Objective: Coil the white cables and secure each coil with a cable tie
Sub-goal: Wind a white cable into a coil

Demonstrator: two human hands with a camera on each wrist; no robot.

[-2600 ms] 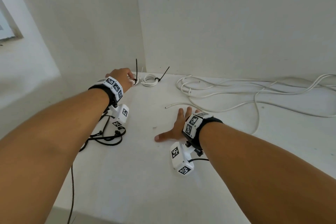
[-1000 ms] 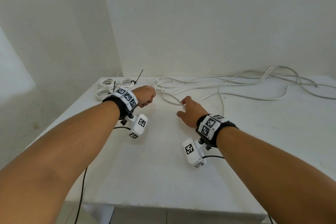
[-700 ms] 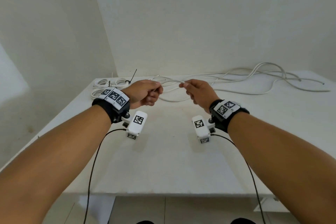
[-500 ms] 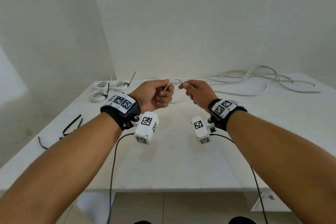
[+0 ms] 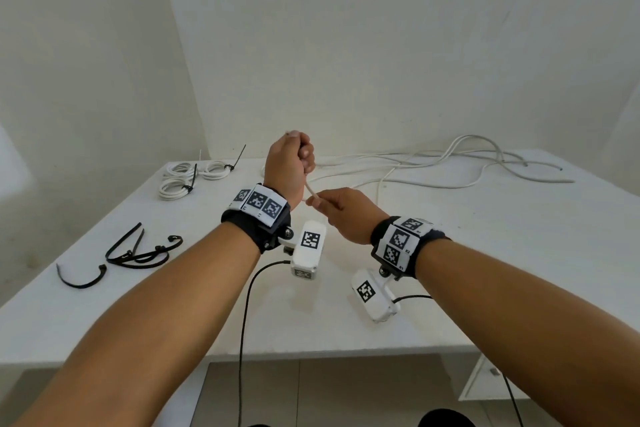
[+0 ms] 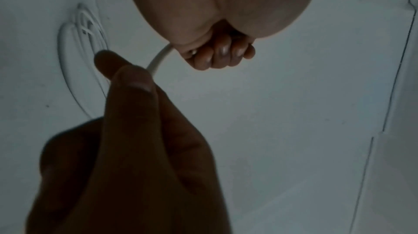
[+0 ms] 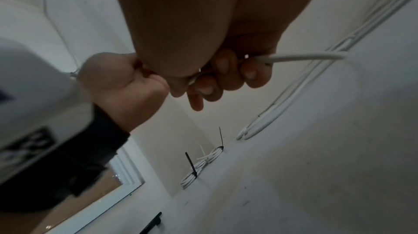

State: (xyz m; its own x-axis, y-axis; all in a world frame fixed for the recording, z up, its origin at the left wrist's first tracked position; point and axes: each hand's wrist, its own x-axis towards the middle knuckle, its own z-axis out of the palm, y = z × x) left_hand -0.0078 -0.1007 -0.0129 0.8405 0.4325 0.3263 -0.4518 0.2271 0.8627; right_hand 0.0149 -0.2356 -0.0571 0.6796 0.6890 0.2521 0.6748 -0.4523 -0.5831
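Note:
My left hand (image 5: 290, 159) is raised above the white table (image 5: 346, 322) as a fist that grips a white cable (image 5: 309, 188). Just below it, my right hand (image 5: 333, 205) pinches the same cable between thumb and fingers. In the left wrist view the curled left fingers (image 6: 217, 57) hold the cable (image 6: 158, 59), which runs down to the right hand's fingertips (image 6: 126, 79). In the right wrist view the cable (image 7: 305, 57) leaves the right fingers (image 7: 226, 77) toward the loose white cables (image 5: 450, 166) at the back of the table. The cable's end is hidden inside the left fist.
Three tied white coils (image 5: 187, 177) with black cable ties lie at the table's back left corner. Several loose black cable ties (image 5: 138, 253) lie near the left edge. Walls close the table at the back and the left. Wrist camera leads hang off the front edge.
My left hand has risen above the right with the cable in its fist. My right hand has slid lower along the cable, toward me. The view has pulled back from the table.

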